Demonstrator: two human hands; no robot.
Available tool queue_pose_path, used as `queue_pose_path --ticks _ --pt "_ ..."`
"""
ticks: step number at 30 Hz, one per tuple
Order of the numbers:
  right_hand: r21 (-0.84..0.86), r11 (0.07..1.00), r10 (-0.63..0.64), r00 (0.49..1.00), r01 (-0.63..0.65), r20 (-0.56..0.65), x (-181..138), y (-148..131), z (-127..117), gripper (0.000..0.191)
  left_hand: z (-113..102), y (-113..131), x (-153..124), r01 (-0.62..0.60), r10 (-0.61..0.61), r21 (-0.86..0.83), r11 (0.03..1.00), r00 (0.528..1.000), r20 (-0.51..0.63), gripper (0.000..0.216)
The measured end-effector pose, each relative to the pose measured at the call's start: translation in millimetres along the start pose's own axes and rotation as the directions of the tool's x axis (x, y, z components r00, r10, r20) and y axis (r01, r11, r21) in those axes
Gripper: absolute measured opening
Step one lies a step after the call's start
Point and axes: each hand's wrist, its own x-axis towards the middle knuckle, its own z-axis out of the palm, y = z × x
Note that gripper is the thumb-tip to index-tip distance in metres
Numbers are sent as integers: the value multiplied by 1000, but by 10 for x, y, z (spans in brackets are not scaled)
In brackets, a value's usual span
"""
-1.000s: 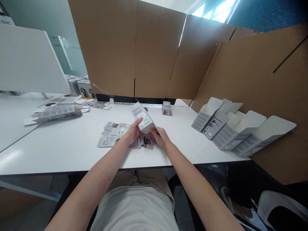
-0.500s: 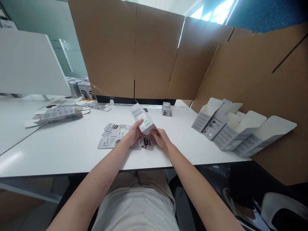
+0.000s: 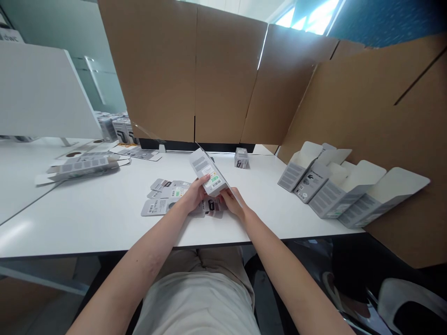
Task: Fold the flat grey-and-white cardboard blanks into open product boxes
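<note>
A small grey-and-white printed carton [image 3: 207,170] is held tilted above the table, its barcode side facing me. My left hand [image 3: 196,193] grips its left side, thumb lying on the printed face. At the lower right end of the carton is my right hand [image 3: 234,201], its fingers closed around the bottom edge and partly hidden behind it. Beneath the hands lie several flat, unfolded cartons [image 3: 157,207] in a loose pile.
Several opened cartons [image 3: 363,190] stand in a row at the right. One closed carton [image 3: 241,158] sits at the back. Flattened cartons [image 3: 84,167] lie at the left near a white monitor [image 3: 45,93]. Tall cardboard panels [image 3: 223,79] wall off the back and right.
The right hand has shifted very slightly at the carton's lower end. The carton stays held in nearly the same tilted pose.
</note>
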Motion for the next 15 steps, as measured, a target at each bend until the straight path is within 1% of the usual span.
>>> queue_pose_path --ticks 4,8,10,12,15 --pt "14 1000 -2 1000 2 -14 1 -6 -7 76 -10 -22 8 -8 8 20 1000 1000 -3 54" --pt "53 997 55 998 -53 -29 26 -55 8 77 -27 -31 22 -4 4 5 1000 1000 -13 62" --pt "111 989 99 995 -98 -1 54 -97 13 77 -30 -19 25 -23 23 -16 1000 999 -27 67" --pt "172 973 143 988 -151 53 84 -144 9 75 -26 1 23 -54 53 -37 998 998 -35 71" --pt "234 951 170 975 -200 144 107 -203 -9 69 -5 30 10 -64 63 -63 996 998 -19 74"
